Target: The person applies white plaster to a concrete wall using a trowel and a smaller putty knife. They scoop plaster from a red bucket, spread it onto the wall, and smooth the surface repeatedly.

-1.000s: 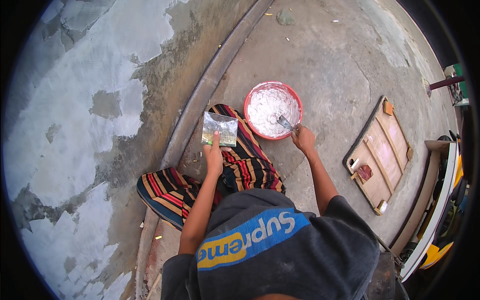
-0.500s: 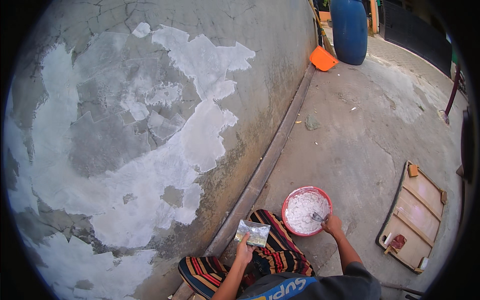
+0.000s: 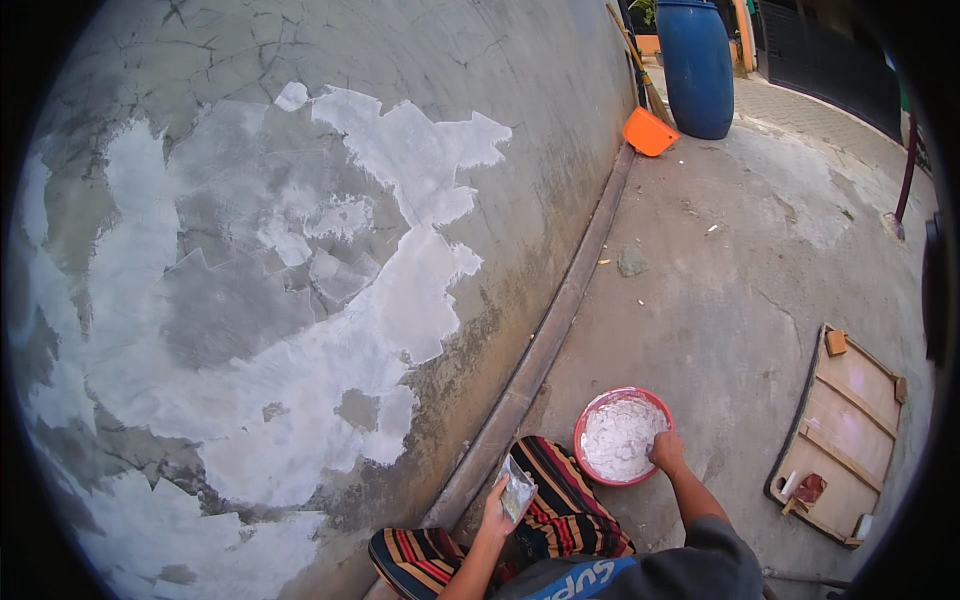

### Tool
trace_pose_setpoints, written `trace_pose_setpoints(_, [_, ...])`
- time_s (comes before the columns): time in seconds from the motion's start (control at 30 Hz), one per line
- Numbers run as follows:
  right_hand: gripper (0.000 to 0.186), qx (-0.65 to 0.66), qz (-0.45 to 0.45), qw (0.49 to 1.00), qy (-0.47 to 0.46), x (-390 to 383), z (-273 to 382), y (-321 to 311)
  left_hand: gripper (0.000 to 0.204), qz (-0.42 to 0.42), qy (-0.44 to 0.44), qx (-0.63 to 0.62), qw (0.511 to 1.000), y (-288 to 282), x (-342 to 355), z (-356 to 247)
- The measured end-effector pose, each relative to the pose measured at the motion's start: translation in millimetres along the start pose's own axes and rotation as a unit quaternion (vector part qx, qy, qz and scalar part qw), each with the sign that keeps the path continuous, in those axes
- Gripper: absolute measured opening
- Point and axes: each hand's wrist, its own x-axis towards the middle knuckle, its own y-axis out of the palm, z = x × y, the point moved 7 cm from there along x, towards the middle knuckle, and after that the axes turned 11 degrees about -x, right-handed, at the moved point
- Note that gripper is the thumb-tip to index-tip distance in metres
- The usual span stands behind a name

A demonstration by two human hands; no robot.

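My left hand (image 3: 494, 512) grips a thin rectangular metal plate (image 3: 518, 488), now tilted on its side above my striped-clad knee (image 3: 575, 510). Over the right rim of a red basin (image 3: 610, 478) of thick white paste (image 3: 615, 432), my right hand (image 3: 667, 448) is closed on a putty knife, whose blade is mostly hidden by the hand and paste. Beside me on the left rises a grey cracked wall (image 3: 230, 50) with irregular patches of white filler (image 3: 420, 290).
A wooden panel with battens (image 3: 840, 407) lies at the right. A long ledge (image 3: 550, 350) follows the wall's foot toward an orange dustpan (image 3: 648, 130), a broom (image 3: 650, 85) and a blue barrel (image 3: 698, 70). A small stone (image 3: 631, 261) lies on the concrete ground.
The view has swung up to the wall since a second ago. The plate has turned from flat to steeply tilted; my right hand and the knife have shifted slightly in the basin.
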Motion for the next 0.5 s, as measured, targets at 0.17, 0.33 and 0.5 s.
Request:
trace_pose_setpoints(0.17, [0.006,0.029,-0.074,0.996,-0.049,-18,10,-31,0.039,0.019,-0.017,0.013,1.0,24,0,21])
trace_pose_setpoints(0.33, [0.008,0.063,-0.119,0.991,0.005,-33,-16,-30,0.034,0.036,-0.041,-0.042,0.998,41,-10,15])
trace_pose_setpoints(0.5, [0.025,0.146,-0.03,0.983,0.105,-41,-41,-24,0.026,0.256,-0.018,-0.182,0.949,142,-55,-38])
